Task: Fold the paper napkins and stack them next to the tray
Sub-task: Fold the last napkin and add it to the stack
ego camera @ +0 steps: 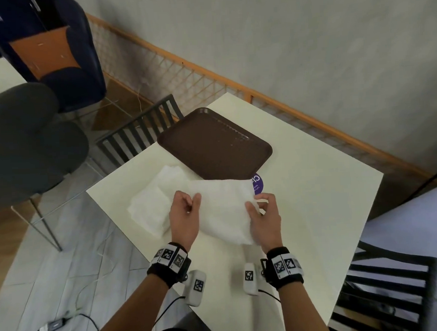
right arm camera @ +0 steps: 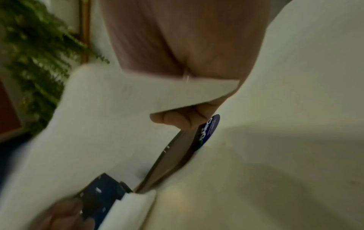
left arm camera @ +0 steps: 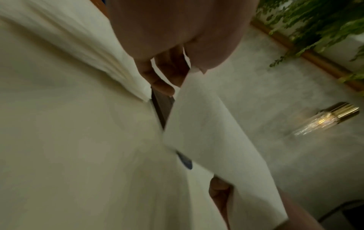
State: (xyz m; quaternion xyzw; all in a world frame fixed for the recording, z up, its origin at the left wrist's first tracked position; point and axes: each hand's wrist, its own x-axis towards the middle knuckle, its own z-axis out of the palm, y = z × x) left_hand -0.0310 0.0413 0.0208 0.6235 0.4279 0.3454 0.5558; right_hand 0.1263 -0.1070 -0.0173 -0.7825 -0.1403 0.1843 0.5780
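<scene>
Cream table [ego camera: 313, 186] is bare rightward; a napkin [ego camera: 221, 205] is pinched by left hand [ego camera: 183, 214] and right hand [ego camera: 263, 218] near the tray [ego camera: 211, 145]; the purple sticker [ego camera: 258, 183] shows "CI".

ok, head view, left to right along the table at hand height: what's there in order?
Stack of napkins → left hand → napkin held by both hands → right hand.

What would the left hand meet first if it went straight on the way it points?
Probably the brown plastic tray: the left hand, pinching the white paper napkin, points that way. Depth is unclear.
</scene>
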